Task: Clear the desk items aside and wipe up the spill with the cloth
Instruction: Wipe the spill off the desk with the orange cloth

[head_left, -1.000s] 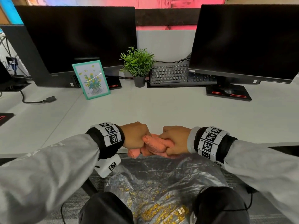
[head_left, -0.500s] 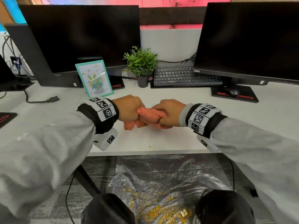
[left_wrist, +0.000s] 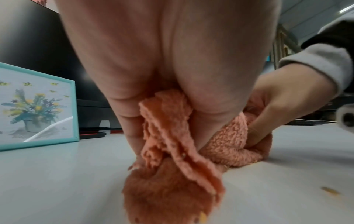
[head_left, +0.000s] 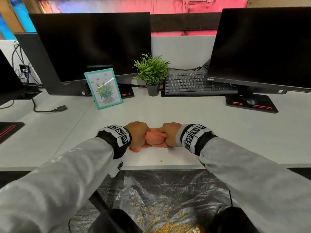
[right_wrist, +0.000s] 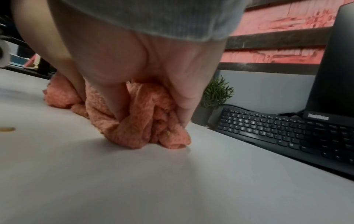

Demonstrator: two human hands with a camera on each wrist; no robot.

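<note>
A bunched-up pink cloth (head_left: 154, 139) lies on the white desk (head_left: 218, 132) near its front edge. My left hand (head_left: 137, 134) grips its left end and my right hand (head_left: 170, 134) grips its right end, knuckles almost meeting. The left wrist view has the cloth (left_wrist: 178, 145) hanging out of my left fist (left_wrist: 162, 75) onto the desk, with my right hand (left_wrist: 283, 103) curled round the far part. In the right wrist view my right hand's fingers (right_wrist: 184, 106) press the cloth (right_wrist: 145, 121) down. One yellow crumb (head_left: 161, 160) lies in front of the cloth.
A teal picture frame (head_left: 103, 88), a small potted plant (head_left: 152, 73) and a black keyboard (head_left: 190, 84) stand at the back by two monitors (head_left: 94, 46). A cable end (head_left: 61, 108) lies at the left. Below the desk edge a clear bag (head_left: 161, 199) holds yellow crumbs.
Both hands carried the cloth from over the desk's front edge, above the bag, forward onto the desktop. It now rests on the surface under both fists.
</note>
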